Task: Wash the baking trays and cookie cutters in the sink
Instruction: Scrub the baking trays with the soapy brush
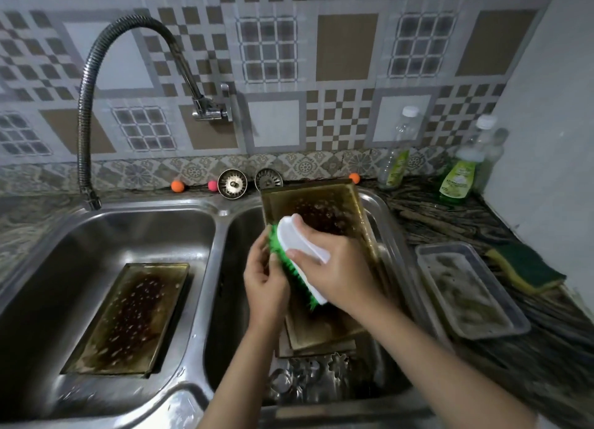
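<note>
Left bowl tray (pixel 128 316): lies flat in the left sink bowl, far left of the fingers, brown and spotty.
Left hand (pixel 265 277): fingers curled on the green bristles.
Brush (pixel 302 258): white top gripped by the right hand (pixel 334 268).
Right bowl tray (pixel 324 210): leans under the brush, bottom part hidden by hands.
Cookie cutters (pixel 308 377): below the wrists, blurry shapes.
Silver tray (pixel 469 287): on the counter, right of the fingers.

Double sink (pixel 221 223): brushed steel, dull sheen, water-spotted. Tray in its left basin (pixel 128 316): metal, browned, greasy gloss, dark burnt patches. Tray in the right basin (pixel 321 210): same tarnished finish. Brush (pixel 302 252) above it: smooth white plastic back, green plastic bristles. Right of the sink, a tray (pixel 469 290): pale matt metal, filmy residue. Counter (pixel 450 223): glossy veined stone.
</note>
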`<state>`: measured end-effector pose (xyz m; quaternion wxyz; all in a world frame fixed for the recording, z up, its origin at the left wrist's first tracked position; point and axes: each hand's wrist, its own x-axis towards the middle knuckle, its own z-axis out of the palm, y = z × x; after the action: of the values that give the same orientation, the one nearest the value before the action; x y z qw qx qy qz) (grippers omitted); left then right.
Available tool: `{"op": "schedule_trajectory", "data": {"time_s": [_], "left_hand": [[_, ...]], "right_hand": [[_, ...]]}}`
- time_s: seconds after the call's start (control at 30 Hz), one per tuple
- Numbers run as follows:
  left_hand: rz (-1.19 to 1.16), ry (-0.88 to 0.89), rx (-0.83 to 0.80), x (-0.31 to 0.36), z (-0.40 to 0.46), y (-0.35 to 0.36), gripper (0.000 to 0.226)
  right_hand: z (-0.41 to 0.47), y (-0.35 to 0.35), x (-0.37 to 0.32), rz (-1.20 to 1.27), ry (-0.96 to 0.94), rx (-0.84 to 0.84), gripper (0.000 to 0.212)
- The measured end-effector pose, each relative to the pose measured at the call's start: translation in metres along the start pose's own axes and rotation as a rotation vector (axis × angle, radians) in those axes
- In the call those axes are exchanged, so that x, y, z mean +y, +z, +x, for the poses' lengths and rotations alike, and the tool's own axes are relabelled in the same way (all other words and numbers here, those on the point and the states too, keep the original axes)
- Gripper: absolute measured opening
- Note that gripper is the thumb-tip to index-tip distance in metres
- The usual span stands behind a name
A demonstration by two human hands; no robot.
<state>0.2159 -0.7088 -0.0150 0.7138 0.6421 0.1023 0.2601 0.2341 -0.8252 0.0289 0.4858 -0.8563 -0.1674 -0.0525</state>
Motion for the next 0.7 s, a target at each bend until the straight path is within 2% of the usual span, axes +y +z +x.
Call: {"op": "schedule_trajectory", "data": {"time_s": [0.07,0.13,0.3,0.4,0.53,0.6,0.7], "left_hand": [[-0.017,-0.023,0.120,-0.002,0.017,-0.022,0.045],[-0.004,-0.038,0.154,-0.005,0.027,-0.036,0.046],[0.098,0.062,-0.070,0.002,-0.002,-0.002,0.043],[0.052,0.034,-0.076,-0.003,0.001,0.008,0.044],[-0.036,0.036,0.073,0.002,0.038,-0.009,0.048],[-0.012,0.091,0.112,0.005,0.048,-0.016,0.047],[-0.055,0.111,0.076,0.006,0.043,-0.016,0.048]], "right_hand": [[-0.021,-0.005,0.009,0.057,0.014,-0.078,0.053],[-0.014,-0.017,0.024,-0.005,0.050,-0.032,0.054],[0.051,-0.019,0.015,-0.178,0.091,0.264,0.051],[0.050,0.007,-0.010,-0.079,0.050,0.190,0.051],[-0.011,0.037,-0.004,0.165,-0.037,0.151,0.052],[-0.028,0.036,0.014,0.153,-0.039,0.138,0.053],[-0.008,0.018,0.041,0.063,0.025,0.255,0.054]]}}
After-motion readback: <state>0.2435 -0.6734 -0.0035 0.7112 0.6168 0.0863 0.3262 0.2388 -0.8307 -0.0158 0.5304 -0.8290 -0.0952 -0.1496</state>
